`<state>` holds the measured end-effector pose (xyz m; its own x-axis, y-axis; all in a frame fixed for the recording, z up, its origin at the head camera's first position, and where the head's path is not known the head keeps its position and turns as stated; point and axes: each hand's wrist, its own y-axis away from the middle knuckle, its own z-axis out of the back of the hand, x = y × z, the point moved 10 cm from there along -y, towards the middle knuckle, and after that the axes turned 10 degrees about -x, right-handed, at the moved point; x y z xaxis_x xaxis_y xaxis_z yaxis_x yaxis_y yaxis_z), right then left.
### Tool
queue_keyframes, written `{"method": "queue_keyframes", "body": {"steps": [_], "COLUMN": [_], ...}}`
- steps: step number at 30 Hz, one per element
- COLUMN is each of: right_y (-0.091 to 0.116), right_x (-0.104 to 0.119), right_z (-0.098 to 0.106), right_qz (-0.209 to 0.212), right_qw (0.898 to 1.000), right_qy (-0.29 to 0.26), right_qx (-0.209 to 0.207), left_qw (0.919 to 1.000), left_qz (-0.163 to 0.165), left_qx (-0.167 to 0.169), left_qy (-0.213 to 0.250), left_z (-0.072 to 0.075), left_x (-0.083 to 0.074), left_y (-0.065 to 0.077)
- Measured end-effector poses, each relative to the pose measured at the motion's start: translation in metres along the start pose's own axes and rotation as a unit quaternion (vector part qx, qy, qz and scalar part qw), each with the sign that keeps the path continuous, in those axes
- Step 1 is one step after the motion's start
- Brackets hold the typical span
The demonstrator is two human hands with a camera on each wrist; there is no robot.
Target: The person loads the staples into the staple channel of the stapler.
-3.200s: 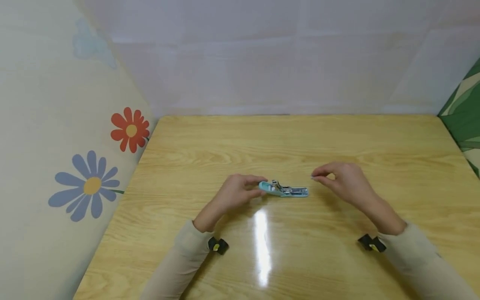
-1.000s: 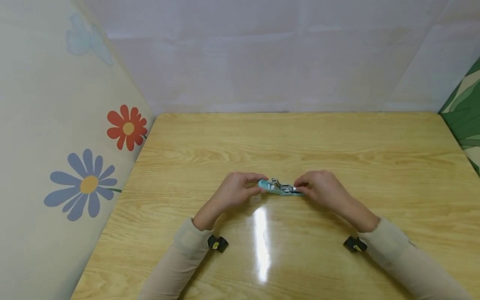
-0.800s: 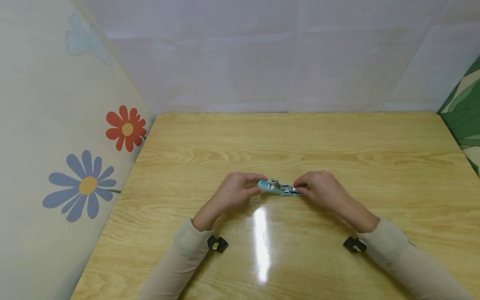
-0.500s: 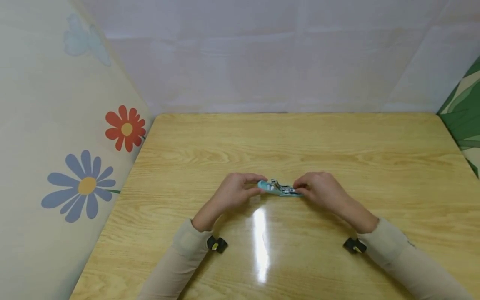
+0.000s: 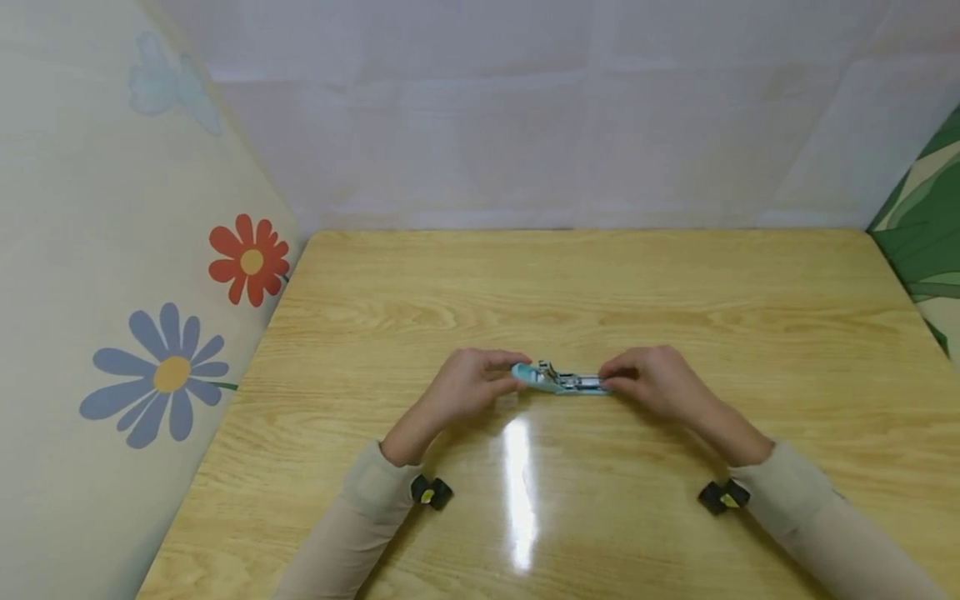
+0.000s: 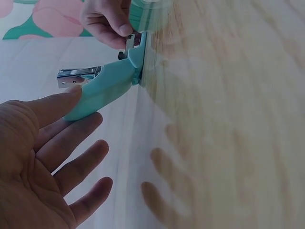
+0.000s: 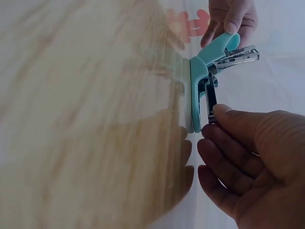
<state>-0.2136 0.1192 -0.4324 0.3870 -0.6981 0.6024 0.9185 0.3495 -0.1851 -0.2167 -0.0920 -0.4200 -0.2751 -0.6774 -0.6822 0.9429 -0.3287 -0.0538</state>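
A teal stapler (image 5: 551, 387) lies low over the wooden table with its top cover swung back and its metal parts exposed. My left hand (image 5: 467, 385) pinches the raised cover end between thumb and index finger; in the left wrist view the other fingers of this hand (image 6: 43, 152) are spread apart. At the opposite end, my right hand (image 5: 663, 382) pinches the tip of the metal staple channel, seen closely in the right wrist view with the thumb of the right hand (image 7: 267, 152) on it. The fingertips hide that end of the channel.
The wood-grain table (image 5: 600, 292) reaches back to a pale cloth wall (image 5: 465, 150). To the left stands a wall with painted flowers (image 5: 171, 375), and a green leaf-patterned panel (image 5: 937, 225) borders the right side.
My right hand came in from the right, carrying a small piece, to the stapler's channel, then slid slightly right to its end. The left hand keeps its hold.
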Motion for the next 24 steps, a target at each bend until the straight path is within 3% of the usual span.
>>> {"method": "queue_keyframes", "body": {"steps": [9,15,20,24], "right_y": [0.000,0.003,0.002,0.002], "right_x": [0.007,0.002,0.001,-0.001], "right_z": [-0.001,-0.008,-0.006,-0.002], "right_qz": [0.010,-0.011,-0.007,-0.001], "right_qw": [1.000,1.000,1.000,1.000], "right_qy": [-0.001,-0.011,-0.015,-0.016], "right_qx": [-0.012,-0.002,-0.008,-0.011], "left_qw": [0.9999,0.9997,0.9972,0.9973], "left_qz": [-0.010,-0.020,-0.056,-0.055], "left_qx": [-0.001,-0.012,-0.047,-0.049], "left_qy": [0.003,-0.010,-0.016,-0.004], "left_z": [0.000,-0.002,-0.006,-0.013], "left_x": [-0.004,-0.016,-0.034,-0.045], "left_y": [0.002,-0.002,-0.008,-0.016]}}
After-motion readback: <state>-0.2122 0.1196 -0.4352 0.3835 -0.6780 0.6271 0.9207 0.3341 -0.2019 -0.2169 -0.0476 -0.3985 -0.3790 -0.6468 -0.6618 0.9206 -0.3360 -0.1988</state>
